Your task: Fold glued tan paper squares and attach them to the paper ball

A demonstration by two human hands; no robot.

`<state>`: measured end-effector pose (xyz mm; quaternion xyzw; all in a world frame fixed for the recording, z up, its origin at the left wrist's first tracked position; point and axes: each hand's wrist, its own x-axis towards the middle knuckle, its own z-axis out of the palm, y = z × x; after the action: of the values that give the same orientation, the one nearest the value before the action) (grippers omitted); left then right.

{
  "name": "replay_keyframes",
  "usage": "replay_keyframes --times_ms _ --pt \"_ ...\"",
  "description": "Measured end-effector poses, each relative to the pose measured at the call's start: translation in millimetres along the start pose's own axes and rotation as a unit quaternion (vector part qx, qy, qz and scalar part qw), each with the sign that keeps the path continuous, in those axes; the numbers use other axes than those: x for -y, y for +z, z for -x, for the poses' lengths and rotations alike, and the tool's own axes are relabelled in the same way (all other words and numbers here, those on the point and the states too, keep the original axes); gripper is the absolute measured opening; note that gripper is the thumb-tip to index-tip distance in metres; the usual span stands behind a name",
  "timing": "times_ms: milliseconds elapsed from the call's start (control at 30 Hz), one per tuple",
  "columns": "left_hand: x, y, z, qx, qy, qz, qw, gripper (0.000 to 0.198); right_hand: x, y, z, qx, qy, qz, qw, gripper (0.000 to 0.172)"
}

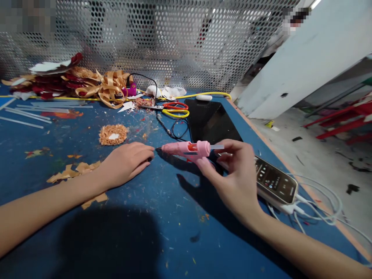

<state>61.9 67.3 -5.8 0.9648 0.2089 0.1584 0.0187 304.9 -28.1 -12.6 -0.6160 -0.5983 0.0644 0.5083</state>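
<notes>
Right grip (238,188), blue table (186,221), mesh (174,42) behind

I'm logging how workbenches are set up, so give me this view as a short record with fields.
Left hand: palm down, fingers close to the black nozzle; contact unclear
Right hand: at the rear of the pink glue gun, thumb by its underside; exact grip unclear
Gun's rear end: translucent glue stick jutting out
Right side: smartphone, screen lit; black tablet farther back
Far side: scissors with red and yellow handles; tan ribbon
Left side: loose glue sticks; tan fuzzy oval
Surface: blue tabletop
</notes>
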Motion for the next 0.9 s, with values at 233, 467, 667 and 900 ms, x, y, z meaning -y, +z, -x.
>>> replay_keyframes --times_ms 233,467,667,900 --pt "-0.7 1.2 2.1 -0.015 0.044 -0.033 0.998 0.030 -8.2 5.1 0.4 0.123 0.011 0.029 0.992 0.020" --pt "6.2 -8.2 9.1 -0.018 0.033 -0.128 0.991 0.025 -9.1 3.2 -1.7 0.140 -0.037 0.091 0.985 0.019" --pt "9.6 -13.9 10.7 -0.029 -0.027 -0.115 0.993 0.027 -7.3 1.8 -4.7 0.143 -0.091 0.159 0.973 0.018" --pt "11.1 -6.3 12.4 -0.011 -0.047 -0.091 0.995 0.026 24.6 -10.5 -31.6 0.226 -0.169 0.283 0.917 0.019"
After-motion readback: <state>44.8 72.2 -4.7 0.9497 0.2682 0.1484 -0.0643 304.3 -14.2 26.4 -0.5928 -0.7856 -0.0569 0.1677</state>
